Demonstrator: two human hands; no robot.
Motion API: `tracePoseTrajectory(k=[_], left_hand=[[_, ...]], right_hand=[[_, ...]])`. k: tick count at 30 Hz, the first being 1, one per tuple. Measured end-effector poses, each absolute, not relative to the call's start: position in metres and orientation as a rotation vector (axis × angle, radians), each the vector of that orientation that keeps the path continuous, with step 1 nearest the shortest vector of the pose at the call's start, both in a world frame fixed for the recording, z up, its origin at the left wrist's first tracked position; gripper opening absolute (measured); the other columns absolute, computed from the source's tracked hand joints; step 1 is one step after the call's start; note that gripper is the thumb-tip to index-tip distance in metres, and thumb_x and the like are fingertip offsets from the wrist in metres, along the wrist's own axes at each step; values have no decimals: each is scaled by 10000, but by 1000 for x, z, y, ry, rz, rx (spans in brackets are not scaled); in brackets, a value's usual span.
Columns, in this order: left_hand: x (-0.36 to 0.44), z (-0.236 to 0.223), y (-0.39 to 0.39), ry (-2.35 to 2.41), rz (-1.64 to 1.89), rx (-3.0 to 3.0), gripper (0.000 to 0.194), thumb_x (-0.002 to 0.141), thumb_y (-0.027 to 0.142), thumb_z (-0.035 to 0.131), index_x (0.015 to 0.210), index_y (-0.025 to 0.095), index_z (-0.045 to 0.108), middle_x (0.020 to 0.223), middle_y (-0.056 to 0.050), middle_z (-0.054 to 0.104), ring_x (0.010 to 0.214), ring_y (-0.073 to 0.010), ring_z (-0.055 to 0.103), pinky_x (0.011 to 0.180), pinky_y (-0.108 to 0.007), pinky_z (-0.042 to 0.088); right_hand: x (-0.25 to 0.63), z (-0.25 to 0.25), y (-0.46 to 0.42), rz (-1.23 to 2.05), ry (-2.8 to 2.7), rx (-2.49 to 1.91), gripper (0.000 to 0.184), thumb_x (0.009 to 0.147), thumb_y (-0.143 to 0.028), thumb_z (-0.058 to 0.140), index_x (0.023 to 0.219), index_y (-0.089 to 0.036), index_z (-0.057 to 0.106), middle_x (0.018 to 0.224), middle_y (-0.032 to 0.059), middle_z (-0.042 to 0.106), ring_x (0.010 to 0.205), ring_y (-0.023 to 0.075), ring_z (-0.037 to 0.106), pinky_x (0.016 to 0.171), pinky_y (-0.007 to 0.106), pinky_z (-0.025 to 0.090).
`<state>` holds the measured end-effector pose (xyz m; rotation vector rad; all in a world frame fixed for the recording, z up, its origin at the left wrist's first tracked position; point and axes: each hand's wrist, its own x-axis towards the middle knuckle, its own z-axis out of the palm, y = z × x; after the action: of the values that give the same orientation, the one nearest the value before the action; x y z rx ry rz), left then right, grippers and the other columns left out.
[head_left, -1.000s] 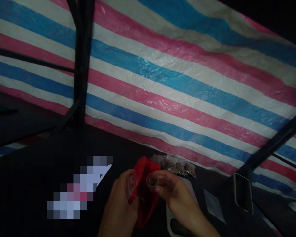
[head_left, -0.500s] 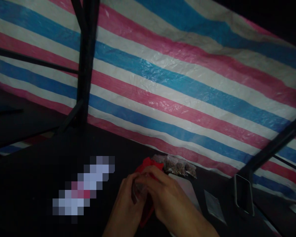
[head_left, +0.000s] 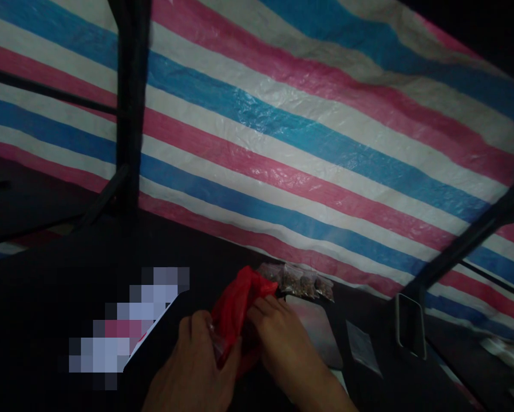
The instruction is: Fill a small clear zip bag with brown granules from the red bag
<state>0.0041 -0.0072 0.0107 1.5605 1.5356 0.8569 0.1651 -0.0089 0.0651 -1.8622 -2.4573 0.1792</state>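
A crumpled red plastic bag (head_left: pixel 235 303) stands between my hands on the dark table, its mouth towards the right. My left hand (head_left: pixel 197 360) is closed at the bag's left side, with a small clear plastic bag (head_left: pixel 217 341) between thumb and fingers. At the red bag's opening, my right hand (head_left: pixel 283 337) has its fingers bent together and dipping inside. Their tips are hidden, so what they grip cannot be seen. Just behind lie several small clear packets (head_left: pixel 293 280) filled with brownish bits.
Right of my right hand lies a pale rounded-corner plate (head_left: pixel 315 329), then a flat clear bag (head_left: pixel 363 349) and a phone (head_left: pixel 410 326). A blurred-out pale item (head_left: pixel 123 326) lies on the left. Dark metal posts (head_left: pixel 130 114) and a striped plastic sheet (head_left: pixel 283 143) border the table's back.
My hands have moved apart, the left one going left with the clear bag. My right fingers now reach into the red bag, and more of it shows. The view has shifted slightly right.
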Motion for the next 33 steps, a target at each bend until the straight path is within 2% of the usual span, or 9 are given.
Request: tracePoseTrajectory(k=[4, 9, 14, 19, 26, 33], left_hand=[[8, 3, -10, 1410, 729, 1565, 75, 865, 337, 533, 918, 294, 501, 834, -81, 740, 801, -380, 767, 683, -412, 465], [12, 3, 1, 1333, 916, 1257, 188, 803, 302, 569, 989, 278, 548, 909, -61, 762, 882, -327, 769, 760, -403, 540], [8, 11, 12, 1309, 1144, 1080, 191, 722, 345, 631, 892, 265, 598, 870, -41, 742, 865, -303, 747, 733, -381, 583], [2, 6, 13, 1277, 1160, 984, 169, 779, 340, 654, 926, 256, 642, 918, -40, 773, 817, -261, 749, 685, -338, 576], [2, 5, 12, 1073, 1073, 735, 239, 803, 350, 695, 1021, 264, 646, 807, 11, 744, 658, -216, 725, 565, -292, 546], [6, 4, 16, 1067, 1172, 787, 207, 720, 314, 701, 908, 249, 645, 751, 41, 719, 644, -184, 683, 556, -255, 509]], right_hand=[[168, 63, -11, 207, -2443, -1859, 498, 910, 41, 424, 1228, -165, 747, 1314, 120, 732, 1264, 273, 632, 1122, 375, 436], [175, 61, -20, 385, -2338, -1763, 485, 826, 30, 511, 1179, -191, 761, 1260, 81, 749, 1187, 224, 672, 1022, 290, 476], [175, 48, -24, 562, -2097, -1718, 448, 778, 19, 557, 1091, -220, 771, 1192, 55, 773, 1101, 202, 715, 936, 253, 500], [169, 46, -25, 416, -2084, -1942, 521, 758, 48, 550, 1177, -189, 750, 1228, 111, 758, 1099, 240, 728, 910, 292, 503], [163, 46, -21, 364, -2104, -1984, 540, 759, 41, 551, 1220, -172, 738, 1284, 125, 742, 1165, 284, 715, 955, 347, 526], [158, 45, -13, 393, -2023, -1965, 561, 747, 57, 572, 1246, -139, 738, 1326, 168, 721, 1275, 332, 648, 1097, 417, 469]])
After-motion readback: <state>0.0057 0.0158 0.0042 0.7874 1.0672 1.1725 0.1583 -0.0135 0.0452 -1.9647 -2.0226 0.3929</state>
